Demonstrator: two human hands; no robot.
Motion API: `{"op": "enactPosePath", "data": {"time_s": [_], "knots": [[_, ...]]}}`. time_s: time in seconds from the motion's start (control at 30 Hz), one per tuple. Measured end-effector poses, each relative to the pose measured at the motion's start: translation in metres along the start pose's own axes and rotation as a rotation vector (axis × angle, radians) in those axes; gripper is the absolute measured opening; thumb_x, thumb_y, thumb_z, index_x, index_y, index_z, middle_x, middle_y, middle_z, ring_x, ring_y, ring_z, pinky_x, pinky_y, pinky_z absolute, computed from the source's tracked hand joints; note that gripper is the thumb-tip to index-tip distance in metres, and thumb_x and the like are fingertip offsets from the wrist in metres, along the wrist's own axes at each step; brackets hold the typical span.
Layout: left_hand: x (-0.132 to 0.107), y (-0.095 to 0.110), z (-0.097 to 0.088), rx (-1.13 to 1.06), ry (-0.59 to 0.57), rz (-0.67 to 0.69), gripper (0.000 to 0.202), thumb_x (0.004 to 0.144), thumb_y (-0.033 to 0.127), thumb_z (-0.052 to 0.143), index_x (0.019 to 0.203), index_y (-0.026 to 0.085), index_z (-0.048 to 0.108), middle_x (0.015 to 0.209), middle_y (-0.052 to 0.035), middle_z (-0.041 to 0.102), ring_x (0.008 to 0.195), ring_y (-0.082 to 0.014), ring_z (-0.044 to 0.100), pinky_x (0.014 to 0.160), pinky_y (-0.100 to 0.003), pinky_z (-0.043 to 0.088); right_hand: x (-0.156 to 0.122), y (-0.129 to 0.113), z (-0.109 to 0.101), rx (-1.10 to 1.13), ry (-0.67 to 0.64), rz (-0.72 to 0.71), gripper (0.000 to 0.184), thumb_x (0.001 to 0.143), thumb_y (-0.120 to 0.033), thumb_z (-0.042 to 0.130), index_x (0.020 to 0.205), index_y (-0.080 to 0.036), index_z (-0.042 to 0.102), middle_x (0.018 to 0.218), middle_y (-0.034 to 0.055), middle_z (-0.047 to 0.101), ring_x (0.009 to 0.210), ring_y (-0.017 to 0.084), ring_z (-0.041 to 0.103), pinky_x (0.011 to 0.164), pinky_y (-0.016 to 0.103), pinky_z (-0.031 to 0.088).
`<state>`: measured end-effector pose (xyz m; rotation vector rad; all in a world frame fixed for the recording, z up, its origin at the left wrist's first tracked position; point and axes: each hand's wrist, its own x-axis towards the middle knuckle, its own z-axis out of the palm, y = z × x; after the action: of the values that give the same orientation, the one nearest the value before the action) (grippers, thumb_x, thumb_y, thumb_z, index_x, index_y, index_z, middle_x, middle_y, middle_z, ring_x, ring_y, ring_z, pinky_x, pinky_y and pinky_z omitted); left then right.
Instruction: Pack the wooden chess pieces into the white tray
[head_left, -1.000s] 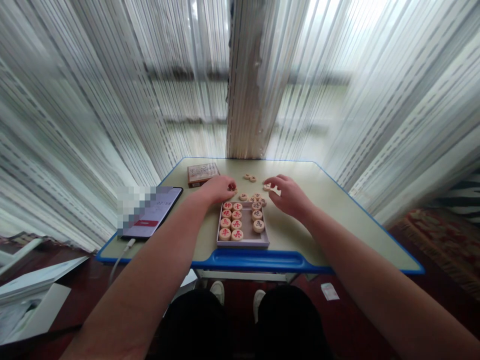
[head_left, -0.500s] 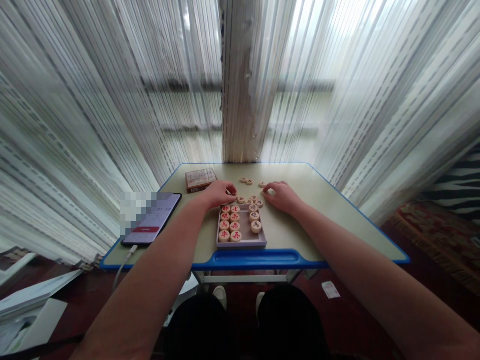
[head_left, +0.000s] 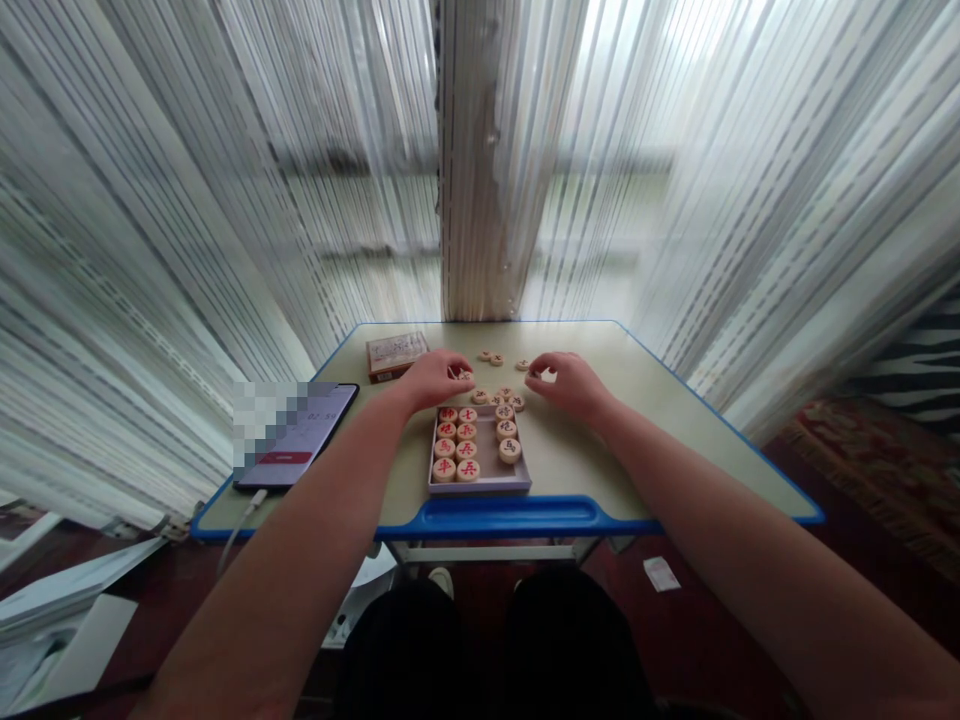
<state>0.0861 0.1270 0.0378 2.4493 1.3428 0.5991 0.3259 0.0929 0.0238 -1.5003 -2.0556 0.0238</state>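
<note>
A shallow grey tray (head_left: 480, 482) lies near the front of the small desk (head_left: 675, 440) and holds several round wooden chess pieces (head_left: 456, 442) with red and dark characters. More loose pieces (head_left: 496, 396) lie on the desk just behind the tray. My left hand (head_left: 436, 376) rests behind the tray's left corner, fingers curled and pinched on a piece at its tip. My right hand (head_left: 570, 380) is behind the tray's right side, fingertips pinched on a pale piece.
A phone (head_left: 296, 448) with a lit screen and a cable lies at the desk's left. A small printed box (head_left: 394, 354) sits at the back left. Sheer striped curtains hang close behind the desk. Papers lie on the floor at left.
The view has shifted slightly. My right hand has lifted a little off the desk with a piece in its fingertips; my left hand stays behind the tray.
</note>
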Motion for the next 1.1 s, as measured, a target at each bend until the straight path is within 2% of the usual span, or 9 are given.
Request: {"op": "enactPosePath", "data": {"time_s": [0.2,0.33,0.5,0.57,0.63,0.73,0.87,0.93,1.1], "knots": [[0.001,-0.002,0.0,0.085,-0.039,-0.051,0.038,0.072,0.045,0.056,0.089,0.013,0.069,0.083,-0.0068,0.069,0.072,-0.0171,0.061,0.064,-0.026,0.046,-0.001,-0.002,0.003,0.012,-0.007,-0.023,0.02,0.071,-0.028,0.062,0.087,-0.016,0.065,0.079,0.0047,0.064,0.073,0.017,0.054,0.073,0.03,0.041],[0.0,-0.003,0.0,0.08,-0.048,-0.094,0.041,0.074,0.05,0.053,0.085,0.015,0.069,0.083,-0.0068,0.071,0.073,-0.0182,0.062,0.063,-0.026,0.045,-0.002,-0.003,0.004,0.019,-0.029,-0.053,0.018,0.071,-0.028,0.062,0.084,-0.016,0.066,0.08,0.0052,0.063,0.074,0.017,0.053,0.074,0.03,0.041],[-0.001,-0.003,-0.001,0.1,-0.033,-0.102,0.042,0.073,0.054,0.053,0.082,0.016,0.069,0.08,-0.0061,0.071,0.072,-0.0181,0.062,0.062,-0.026,0.044,-0.003,-0.007,-0.004,0.042,0.006,-0.055,0.015,0.071,-0.029,0.064,0.079,-0.017,0.066,0.08,0.0053,0.063,0.076,0.018,0.052,0.08,0.033,0.04],[-0.001,-0.004,-0.001,0.1,-0.04,-0.096,0.041,0.072,0.053,0.055,0.083,0.015,0.068,0.081,-0.0065,0.071,0.073,-0.0184,0.062,0.064,-0.026,0.045,-0.005,-0.013,-0.01,0.114,-0.002,-0.063,0.016,0.07,-0.029,0.066,0.079,-0.017,0.066,0.081,0.0049,0.063,0.077,0.017,0.052,0.081,0.034,0.04],[0.0,-0.005,0.001,0.091,-0.057,-0.085,0.038,0.07,0.047,0.059,0.087,0.014,0.067,0.084,-0.0072,0.07,0.074,-0.0183,0.062,0.066,-0.027,0.046,-0.007,-0.021,-0.018,0.27,-0.083,-0.069,0.02,0.068,-0.03,0.068,0.083,-0.016,0.066,0.083,0.0044,0.064,0.078,0.016,0.053,0.078,0.032,0.041],[0.001,-0.006,0.003,0.046,-0.074,-0.069,0.039,0.068,0.04,0.062,0.096,0.013,0.064,0.088,-0.0073,0.069,0.076,-0.0178,0.062,0.067,-0.026,0.047,-0.014,-0.034,-0.028,0.489,-0.302,-0.079,0.033,0.066,-0.034,0.07,0.092,-0.016,0.065,0.085,0.0035,0.062,0.077,0.014,0.052,0.072,0.029,0.043],[0.001,-0.007,0.006,0.015,-0.086,-0.077,0.042,0.066,0.035,0.064,0.102,0.014,0.061,0.09,-0.0066,0.069,0.077,-0.0175,0.063,0.068,-0.026,0.048,-0.025,-0.049,-0.037,0.593,-0.617,-0.193,0.033,0.068,-0.036,0.071,0.094,-0.016,0.065,0.086,0.0027,0.062,0.079,0.013,0.052,0.074,0.028,0.043],[0.001,-0.008,0.007,0.015,-0.091,-0.082,0.044,0.066,0.034,0.064,0.105,0.013,0.059,0.091,-0.0072,0.068,0.079,-0.018,0.063,0.069,-0.027,0.048,-0.029,-0.055,-0.038,0.543,-0.656,-0.271,0.027,0.068,-0.034,0.07,0.088,-0.017,0.066,0.085,0.0022,0.062,0.079,0.014,0.052,0.074,0.028,0.043],[0.002,-0.008,0.007,0.008,-0.098,-0.091,0.047,0.065,0.035,0.064,0.106,0.012,0.058,0.092,-0.0071,0.068,0.08,-0.0184,0.063,0.071,-0.027,0.048,-0.036,-0.065,-0.039,0.339,-0.614,-0.44,0.017,0.068,-0.029,0.071,0.079,-0.017,0.065,0.081,0.0022,0.06,0.079,0.015,0.052,0.075,0.028,0.042]]}}
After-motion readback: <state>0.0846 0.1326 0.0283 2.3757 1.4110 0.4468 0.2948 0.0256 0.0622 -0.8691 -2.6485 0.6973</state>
